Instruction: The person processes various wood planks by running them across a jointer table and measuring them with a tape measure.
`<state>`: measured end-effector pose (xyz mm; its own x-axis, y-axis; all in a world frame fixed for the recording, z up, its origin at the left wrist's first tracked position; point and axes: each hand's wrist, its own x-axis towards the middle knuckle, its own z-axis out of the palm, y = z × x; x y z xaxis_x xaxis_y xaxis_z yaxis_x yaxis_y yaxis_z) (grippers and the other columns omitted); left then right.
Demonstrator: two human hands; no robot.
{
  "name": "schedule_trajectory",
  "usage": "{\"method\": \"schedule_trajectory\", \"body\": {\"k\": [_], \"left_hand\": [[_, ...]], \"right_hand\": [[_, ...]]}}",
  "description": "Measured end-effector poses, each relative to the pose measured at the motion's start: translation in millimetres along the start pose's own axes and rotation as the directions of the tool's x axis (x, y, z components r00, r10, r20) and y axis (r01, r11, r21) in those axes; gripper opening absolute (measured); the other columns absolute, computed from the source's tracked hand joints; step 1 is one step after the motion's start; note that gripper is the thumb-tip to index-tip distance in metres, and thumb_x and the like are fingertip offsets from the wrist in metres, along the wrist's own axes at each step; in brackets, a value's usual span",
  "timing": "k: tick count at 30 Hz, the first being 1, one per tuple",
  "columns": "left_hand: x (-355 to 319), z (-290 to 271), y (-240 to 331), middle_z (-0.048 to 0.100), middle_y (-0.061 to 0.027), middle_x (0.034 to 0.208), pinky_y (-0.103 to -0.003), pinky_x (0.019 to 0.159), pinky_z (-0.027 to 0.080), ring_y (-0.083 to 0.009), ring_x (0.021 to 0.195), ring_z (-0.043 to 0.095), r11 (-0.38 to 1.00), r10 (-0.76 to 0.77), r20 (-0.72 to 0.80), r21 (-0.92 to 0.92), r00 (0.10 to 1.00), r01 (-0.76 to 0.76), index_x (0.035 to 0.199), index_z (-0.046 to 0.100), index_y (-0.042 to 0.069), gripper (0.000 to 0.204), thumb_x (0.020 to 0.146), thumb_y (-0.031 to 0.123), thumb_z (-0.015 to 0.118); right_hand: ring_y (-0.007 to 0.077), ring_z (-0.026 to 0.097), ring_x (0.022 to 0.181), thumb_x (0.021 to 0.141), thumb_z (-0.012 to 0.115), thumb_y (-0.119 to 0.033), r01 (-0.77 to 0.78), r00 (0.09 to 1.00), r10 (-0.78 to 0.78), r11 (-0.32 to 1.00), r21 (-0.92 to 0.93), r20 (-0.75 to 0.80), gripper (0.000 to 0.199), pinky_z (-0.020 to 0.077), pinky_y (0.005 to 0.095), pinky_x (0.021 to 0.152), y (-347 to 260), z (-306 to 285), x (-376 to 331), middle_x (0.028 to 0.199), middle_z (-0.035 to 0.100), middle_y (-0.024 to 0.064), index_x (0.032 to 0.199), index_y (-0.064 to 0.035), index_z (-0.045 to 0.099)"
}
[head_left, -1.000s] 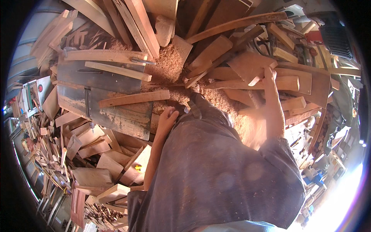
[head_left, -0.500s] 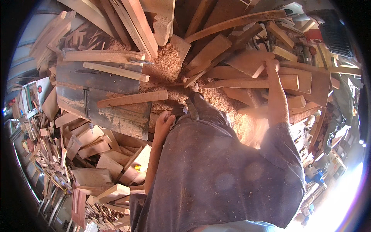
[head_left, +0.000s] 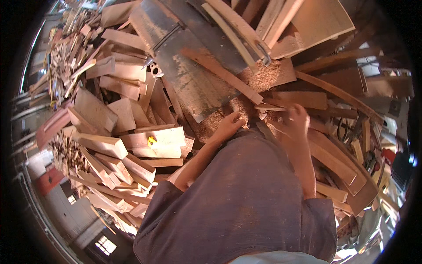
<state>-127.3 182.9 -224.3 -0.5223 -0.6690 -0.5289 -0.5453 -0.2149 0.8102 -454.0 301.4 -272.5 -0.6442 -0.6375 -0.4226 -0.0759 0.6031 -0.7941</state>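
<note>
Amid heaped offcuts, the person's left hand (head_left: pixel 228 125) rests with curled fingers on loose sawdust (head_left: pixel 263 77) at the near edge of a dark metal machine surface (head_left: pixel 193 75); whether its grip holds anything cannot be told. Just beside it, the right hand (head_left: pixel 295 119) closes on a thin wood strip (head_left: pixel 269 107) lying at the sawdust's edge. Judging by the shavings, cutting looks well along, though stacked blocks (head_left: pixel 159 141) on the left appear unworked.

Heaped timber offcuts (head_left: pixel 115 147) crowd the workshop; a sunlit window (head_left: pixel 105 244) sits low.
</note>
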Motion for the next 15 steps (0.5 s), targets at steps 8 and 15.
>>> {"method": "schedule_trajectory", "body": {"k": [8, 15], "left_hand": [[-30.1, -46.6, -30.7, 0.061, -0.0076, 0.091, -0.036, 0.081, 0.049, -0.0205, 0.089, 0.058, 0.997, -0.024, -0.097, -0.081, 0.995, 0.016, 0.102, 0.059, -0.003, 0.031, 0.096, 0.027, 0.066], [-21.6, -103.0, -41.5, 0.063, -0.0053, 0.098, -0.035, 0.088, 0.052, -0.019, 0.095, 0.061, 0.873, -0.18, 0.063, -0.449, 0.982, 0.189, 0.11, 0.064, 0.002, 0.031, 0.101, 0.031, 0.062]], "right_hand": [[0.0415, 0.067, 0.104, 0.08, 0.079, -0.027, 0.549, 0.833, -0.456, 0.605, -0.577, 0.314, 0.059, 0.0538, 0.048, 0.092, -94.3, 138.4, -12.6, 0.114, 0.07, 0.0231, 0.129, 0.0008, 0.061], [0.026, 0.069, 0.085, 0.085, 0.068, -0.017, 0.094, 0.87, -0.026, 0.989, -0.116, 0.493, 0.043, 0.0541, 0.036, 0.069, -139.9, 136.6, -53.7, 0.096, 0.07, 0.0081, 0.124, 0.0005, 0.062]]}}
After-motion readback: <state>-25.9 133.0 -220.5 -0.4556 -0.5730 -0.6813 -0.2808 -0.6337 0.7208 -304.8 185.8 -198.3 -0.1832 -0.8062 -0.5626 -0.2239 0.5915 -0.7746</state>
